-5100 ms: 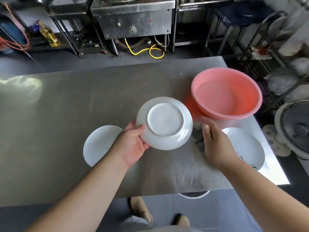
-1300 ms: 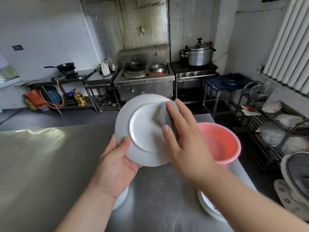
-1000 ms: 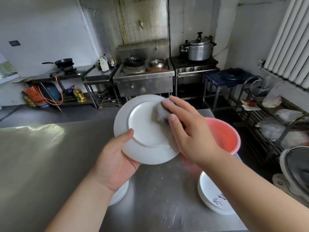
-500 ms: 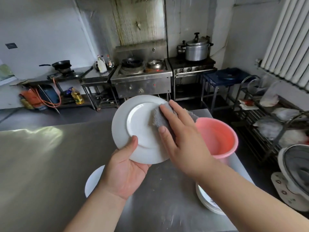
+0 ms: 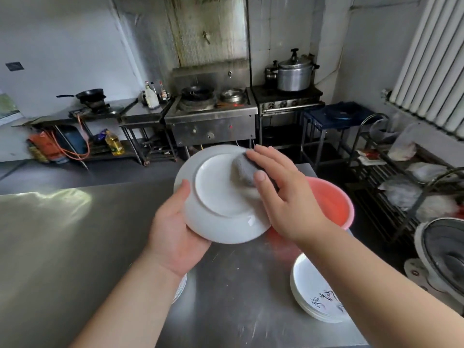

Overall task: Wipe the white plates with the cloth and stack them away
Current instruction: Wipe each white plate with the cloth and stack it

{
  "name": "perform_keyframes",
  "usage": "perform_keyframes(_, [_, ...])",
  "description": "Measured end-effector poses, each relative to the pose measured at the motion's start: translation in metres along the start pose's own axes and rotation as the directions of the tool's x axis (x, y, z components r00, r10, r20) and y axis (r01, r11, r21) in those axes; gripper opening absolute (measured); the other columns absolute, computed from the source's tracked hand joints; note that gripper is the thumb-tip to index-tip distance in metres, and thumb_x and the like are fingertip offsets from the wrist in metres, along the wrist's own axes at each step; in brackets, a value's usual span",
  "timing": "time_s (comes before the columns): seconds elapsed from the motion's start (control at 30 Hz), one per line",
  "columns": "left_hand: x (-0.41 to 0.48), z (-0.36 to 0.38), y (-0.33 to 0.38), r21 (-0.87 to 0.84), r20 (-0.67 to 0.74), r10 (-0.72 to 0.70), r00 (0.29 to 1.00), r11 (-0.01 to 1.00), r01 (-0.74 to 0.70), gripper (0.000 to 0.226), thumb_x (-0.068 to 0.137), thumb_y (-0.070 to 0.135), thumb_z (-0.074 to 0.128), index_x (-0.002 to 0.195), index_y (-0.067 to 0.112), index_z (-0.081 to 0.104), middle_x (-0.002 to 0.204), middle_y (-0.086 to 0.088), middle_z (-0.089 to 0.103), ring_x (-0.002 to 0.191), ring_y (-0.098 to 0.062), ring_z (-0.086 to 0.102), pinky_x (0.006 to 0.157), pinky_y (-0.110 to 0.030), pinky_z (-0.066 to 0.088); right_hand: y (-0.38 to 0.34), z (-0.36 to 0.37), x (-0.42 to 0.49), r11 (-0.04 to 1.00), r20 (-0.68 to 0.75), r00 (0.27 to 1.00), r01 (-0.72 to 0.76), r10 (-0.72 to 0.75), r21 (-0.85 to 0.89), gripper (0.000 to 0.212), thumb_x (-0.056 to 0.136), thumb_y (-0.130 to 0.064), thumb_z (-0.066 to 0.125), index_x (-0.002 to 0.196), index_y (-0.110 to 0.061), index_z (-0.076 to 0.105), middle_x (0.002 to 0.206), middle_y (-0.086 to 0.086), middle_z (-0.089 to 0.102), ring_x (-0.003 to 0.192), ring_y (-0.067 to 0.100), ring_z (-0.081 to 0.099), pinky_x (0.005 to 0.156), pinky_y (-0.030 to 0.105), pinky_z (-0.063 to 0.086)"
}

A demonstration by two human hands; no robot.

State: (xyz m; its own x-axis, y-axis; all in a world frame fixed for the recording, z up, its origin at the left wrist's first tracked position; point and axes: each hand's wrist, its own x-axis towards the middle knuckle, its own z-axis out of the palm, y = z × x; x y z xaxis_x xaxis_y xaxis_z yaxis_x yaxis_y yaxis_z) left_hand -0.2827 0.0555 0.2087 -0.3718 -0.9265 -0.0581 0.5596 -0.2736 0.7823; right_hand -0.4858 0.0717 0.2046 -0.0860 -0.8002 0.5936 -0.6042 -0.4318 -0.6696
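Observation:
My left hand [image 5: 175,232] grips a white plate [image 5: 218,194] by its lower left rim, thumb on the face turned toward me, and holds it tilted above the steel table [image 5: 75,247]. With fairly straight fingers my right hand [image 5: 283,197] presses a grey cloth [image 5: 243,168] against the plate's upper right part. A stack of white plates with black writing [image 5: 313,295] lies on the table at the right, partly behind my right forearm. Only an edge of another stack of white plates [image 5: 181,287] shows under my left wrist.
A pink basin [image 5: 334,204] stands on the table just behind my right hand. A fan [image 5: 444,257] and a wire rack [image 5: 401,177] stand off the table's right edge. Stoves and pots line the far wall.
The cloth and my right hand have slid up to the plate's upper right rim. The plate has tipped flatter toward me, and the view has dropped slightly.

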Motion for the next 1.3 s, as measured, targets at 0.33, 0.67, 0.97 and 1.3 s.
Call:
perform_keyframes(0.33, [0.000, -0.015, -0.021, -0.034, -0.066, -0.029, 0.997, 0.999, 0.027, 0.061, 0.107, 0.046, 0.037, 0.150, 0.006, 0.051, 0.146, -0.020, 0.061, 0.135, -0.033, 0.059, 0.112, -0.048, 0.050, -0.018, 0.032, -0.065, 0.971, 0.236, 0.971, 0.013, 0.045, -0.239, 0.077, 0.105, -0.065, 0.026, 0.166, -0.017, 0.024, 0.175, 0.010, 0.006, 0.162, 0.026, -0.003, 0.130, 0.049, 0.009])
perform_keyframes(0.67, [0.012, -0.019, -0.012, -0.106, 0.003, -0.208, 0.978, 0.972, 0.207, 0.074, 0.100, 0.057, 0.048, 0.147, 0.001, 0.055, 0.145, -0.024, 0.060, 0.134, -0.040, 0.059, 0.118, -0.051, 0.038, -0.040, 0.078, -0.084, 0.929, 0.163, 0.985, 0.117, -0.062, -0.352, 0.076, 0.106, -0.064, 0.029, 0.165, -0.016, 0.026, 0.174, 0.015, 0.011, 0.161, 0.036, 0.003, 0.126, 0.062, 0.017])
perform_keyframes(0.97, [0.038, -0.048, 0.002, -0.010, 0.174, -0.125, 0.977, 0.992, 0.128, 0.048, 0.111, 0.035, 0.039, 0.153, 0.018, 0.053, 0.154, -0.015, 0.055, 0.143, -0.031, 0.052, 0.110, -0.045, 0.051, -0.022, 0.033, 0.040, 0.857, 0.421, 0.907, 0.210, 0.009, -0.471, 0.071, 0.104, -0.060, 0.030, 0.166, -0.026, 0.024, 0.175, -0.001, 0.007, 0.162, 0.020, 0.000, 0.129, 0.045, 0.017])
perform_keyframes(1.3, [0.059, -0.057, -0.071, -0.113, 0.176, -0.433, 0.884, 0.883, 0.455, 0.057, 0.109, 0.044, 0.036, 0.141, 0.005, 0.064, 0.142, -0.020, 0.064, 0.130, -0.033, 0.064, 0.095, -0.042, 0.060, 0.004, 0.099, -0.102, 0.787, -0.157, 0.857, -0.514, 0.492, -0.340, 0.073, 0.104, -0.057, 0.021, 0.167, -0.020, 0.017, 0.174, -0.007, -0.007, 0.159, 0.007, -0.015, 0.128, 0.027, -0.006])
